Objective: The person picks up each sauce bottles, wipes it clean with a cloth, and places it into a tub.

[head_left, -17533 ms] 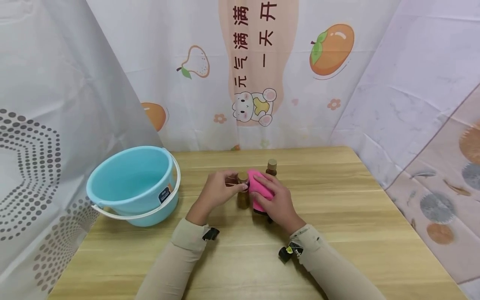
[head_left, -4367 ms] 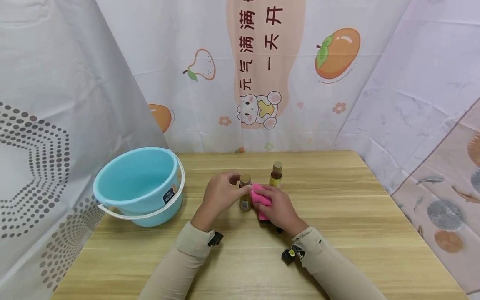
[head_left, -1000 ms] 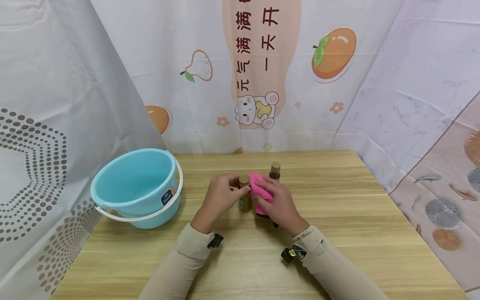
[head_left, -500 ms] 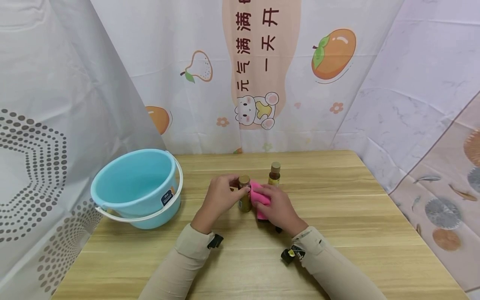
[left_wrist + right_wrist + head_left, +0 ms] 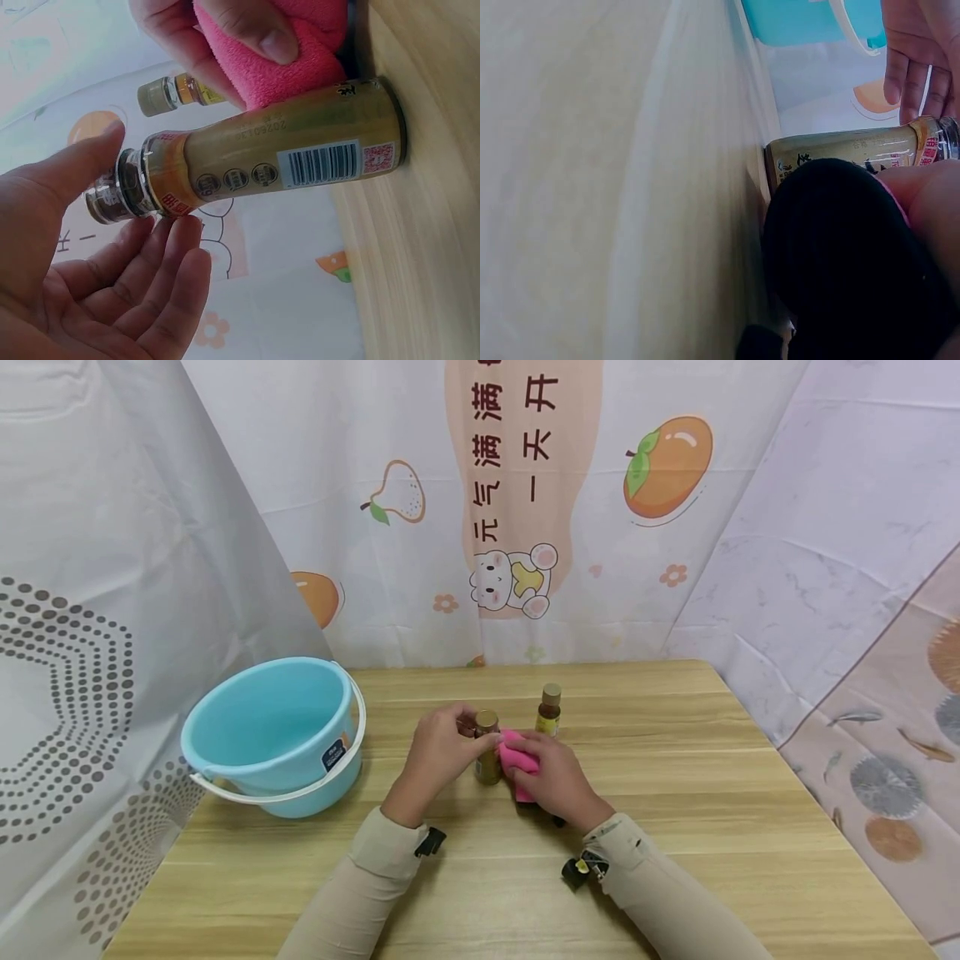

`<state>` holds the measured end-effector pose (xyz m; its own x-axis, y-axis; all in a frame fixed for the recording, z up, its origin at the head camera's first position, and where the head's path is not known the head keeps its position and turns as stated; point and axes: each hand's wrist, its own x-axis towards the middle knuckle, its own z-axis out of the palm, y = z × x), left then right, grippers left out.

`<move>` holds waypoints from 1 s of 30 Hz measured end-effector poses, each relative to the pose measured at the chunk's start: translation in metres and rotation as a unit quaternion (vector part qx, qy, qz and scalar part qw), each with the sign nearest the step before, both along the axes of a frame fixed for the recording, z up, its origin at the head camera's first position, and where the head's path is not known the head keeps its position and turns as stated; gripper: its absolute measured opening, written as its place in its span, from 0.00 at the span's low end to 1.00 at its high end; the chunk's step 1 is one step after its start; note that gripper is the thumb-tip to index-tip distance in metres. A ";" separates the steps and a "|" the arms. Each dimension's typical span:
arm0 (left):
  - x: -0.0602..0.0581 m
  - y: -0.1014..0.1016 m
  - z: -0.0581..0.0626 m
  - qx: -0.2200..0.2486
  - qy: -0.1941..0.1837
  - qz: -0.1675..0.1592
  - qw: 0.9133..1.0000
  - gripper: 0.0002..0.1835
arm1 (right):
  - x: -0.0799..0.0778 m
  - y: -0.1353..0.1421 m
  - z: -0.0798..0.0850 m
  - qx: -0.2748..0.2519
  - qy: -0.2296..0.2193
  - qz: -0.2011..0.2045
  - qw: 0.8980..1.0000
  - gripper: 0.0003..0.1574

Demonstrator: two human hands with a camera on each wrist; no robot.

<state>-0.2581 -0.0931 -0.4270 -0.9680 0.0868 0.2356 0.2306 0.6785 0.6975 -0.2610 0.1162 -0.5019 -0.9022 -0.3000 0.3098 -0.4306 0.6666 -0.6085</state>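
Observation:
A gold-labelled glass bottle (image 5: 488,768) with a gold cap stands upright on the table. My left hand (image 5: 441,758) holds it by the neck, thumb on one side and fingertips on the other. In the left wrist view a barcode shows on its label (image 5: 315,165). My right hand (image 5: 557,777) grips a pink terry cloth pad (image 5: 520,756) and presses it against the bottle's right side. The pad has a black part (image 5: 847,247), which fills much of the right wrist view. A second, slimmer brown bottle (image 5: 548,718) with a yellow label stands just behind my right hand, its base hidden.
A light blue bucket (image 5: 270,714) with its white handle (image 5: 288,795) hanging down stands on the table's left side. Printed curtains (image 5: 600,610) enclose the wooden table (image 5: 675,760) at the back and sides.
Since a second ago my right hand has slid the pad lower along the bottle, uncovering more of the second bottle. My left hand keeps hold of the neck; the bottle has turned a little.

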 end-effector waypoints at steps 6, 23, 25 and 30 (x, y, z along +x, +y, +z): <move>0.000 -0.001 0.000 0.000 0.002 -0.004 1.000 0.22 | 0.002 -0.002 0.005 -0.004 0.011 0.000 1.000 0.28; 0.000 -0.003 -0.001 -0.019 0.022 -0.030 0.999 0.19 | 0.008 -0.004 0.015 -0.071 0.109 -0.013 0.991 0.28; 0.000 -0.004 0.000 -0.017 0.019 -0.037 0.999 0.18 | 0.008 -0.004 0.015 -0.084 0.125 -0.013 0.989 0.27; -0.001 -0.004 0.000 -0.011 0.019 -0.053 0.998 0.15 | 0.007 -0.004 0.014 -0.092 0.128 -0.010 0.987 0.27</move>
